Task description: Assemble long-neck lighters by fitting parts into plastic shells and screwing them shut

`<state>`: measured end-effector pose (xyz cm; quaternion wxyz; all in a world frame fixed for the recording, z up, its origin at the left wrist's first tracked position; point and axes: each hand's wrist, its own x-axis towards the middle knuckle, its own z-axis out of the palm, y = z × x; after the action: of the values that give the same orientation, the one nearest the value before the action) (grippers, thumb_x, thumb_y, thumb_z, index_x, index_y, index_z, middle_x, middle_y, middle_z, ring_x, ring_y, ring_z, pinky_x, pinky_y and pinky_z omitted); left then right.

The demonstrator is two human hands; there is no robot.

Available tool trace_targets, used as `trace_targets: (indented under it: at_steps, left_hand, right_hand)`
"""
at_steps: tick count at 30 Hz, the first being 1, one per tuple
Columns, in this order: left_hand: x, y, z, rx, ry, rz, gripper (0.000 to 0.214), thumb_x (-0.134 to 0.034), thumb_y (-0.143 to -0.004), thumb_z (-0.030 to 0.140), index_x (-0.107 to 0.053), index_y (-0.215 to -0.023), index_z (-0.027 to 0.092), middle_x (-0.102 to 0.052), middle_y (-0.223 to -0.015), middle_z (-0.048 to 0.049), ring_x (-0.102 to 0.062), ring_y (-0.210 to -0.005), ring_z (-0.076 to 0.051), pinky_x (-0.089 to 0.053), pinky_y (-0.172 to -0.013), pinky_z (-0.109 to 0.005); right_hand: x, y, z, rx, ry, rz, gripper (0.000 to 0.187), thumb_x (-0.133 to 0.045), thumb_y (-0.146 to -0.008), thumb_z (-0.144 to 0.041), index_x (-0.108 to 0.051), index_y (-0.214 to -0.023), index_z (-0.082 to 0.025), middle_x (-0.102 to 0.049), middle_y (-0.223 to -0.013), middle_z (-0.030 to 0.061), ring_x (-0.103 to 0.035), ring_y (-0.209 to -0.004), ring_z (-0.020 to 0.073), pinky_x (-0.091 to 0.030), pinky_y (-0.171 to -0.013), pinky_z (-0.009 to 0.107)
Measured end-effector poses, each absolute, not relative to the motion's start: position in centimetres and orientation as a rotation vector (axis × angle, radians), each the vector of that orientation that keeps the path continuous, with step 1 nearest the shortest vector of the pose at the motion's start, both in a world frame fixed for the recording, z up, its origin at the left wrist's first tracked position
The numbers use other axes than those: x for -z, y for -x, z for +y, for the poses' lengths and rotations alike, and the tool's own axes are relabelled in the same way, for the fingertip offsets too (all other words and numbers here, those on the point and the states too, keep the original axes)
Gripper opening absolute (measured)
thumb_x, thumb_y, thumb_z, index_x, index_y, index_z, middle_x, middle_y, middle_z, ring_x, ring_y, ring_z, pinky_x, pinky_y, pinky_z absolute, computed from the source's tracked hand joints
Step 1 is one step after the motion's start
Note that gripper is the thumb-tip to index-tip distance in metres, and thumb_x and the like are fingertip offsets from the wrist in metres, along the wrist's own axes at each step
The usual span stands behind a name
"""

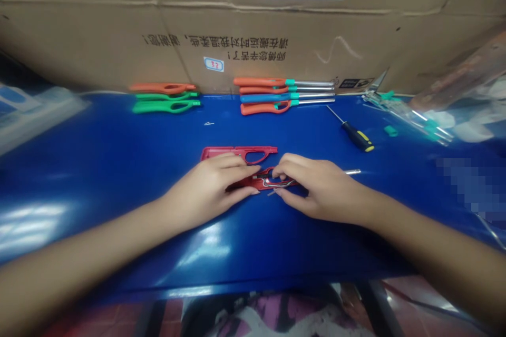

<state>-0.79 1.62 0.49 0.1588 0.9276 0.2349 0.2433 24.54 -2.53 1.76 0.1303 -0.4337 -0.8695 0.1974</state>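
Observation:
A red lighter casing half (261, 183) lies open-side up at the middle of the table, with thin wires and a dark part inside it. My left hand (209, 184) is closed around its left end, thumb on the near side and fingers on the far side. The fingers of my right hand (322, 184) grip the casing's right portion, bent over the inner parts. A metal tube (353, 171) sticks out to the right beyond my right hand. Just behind lies a matching red casing half (266, 150) with a trigger opening, partly covered by my left fingers.
Orange and green casing pieces (168, 106) lie at the back left. Several long-necked lighters (264, 98) are stacked at the back centre. A screwdriver (358, 137), metal tubes (429, 124) and teal caps (390, 130) lie to the right. A cardboard box (118, 47) stands behind the blue table (130, 152).

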Motion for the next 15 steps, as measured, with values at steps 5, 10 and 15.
trace_targets:
  at_steps: [5,10,15]
  left_hand:
    - [-0.5,0.9,1.6,-0.59,-2.662,0.67,0.027,-0.06,-0.099,0.027,-0.069,-0.123,0.017,-0.07,-0.099,-0.0086,-0.067,-0.091,-0.02,-0.057,-0.081,-0.034]
    - [-0.8,1.3,1.7,-0.481,-2.7,0.689,0.032,-0.055,-0.101,0.029,-0.064,-0.132,0.022,-0.066,-0.106,-0.0085,-0.064,-0.099,-0.022,-0.055,-0.087,-0.036]
    - [-1.6,1.4,1.7,-0.341,-2.685,0.677,0.029,-0.052,-0.102,0.028,-0.064,-0.128,0.025,-0.063,-0.107,-0.0071,-0.063,-0.093,-0.02,-0.053,-0.081,-0.033]
  right_hand:
    - [-2.3,-24.9,-2.5,-0.612,1.215,-2.583,0.015,-0.053,-0.098,-0.027,-0.059,-0.11,-0.021,-0.06,-0.111,0.0061,-0.059,-0.085,0.0156,-0.043,-0.068,0.027]
    - [-2.4,-25.6,-2.4,-0.613,1.088,-2.681,0.013,-0.053,-0.097,-0.02,-0.062,-0.106,-0.024,-0.059,-0.114,0.0034,-0.059,-0.084,0.0138,-0.043,-0.071,0.028]
    - [-3.1,-26.1,-2.5,-0.814,1.068,-2.643,0.015,-0.056,-0.092,-0.015,-0.061,-0.103,-0.023,-0.06,-0.115,0.0027,-0.06,-0.087,0.0141,-0.045,-0.074,0.029]
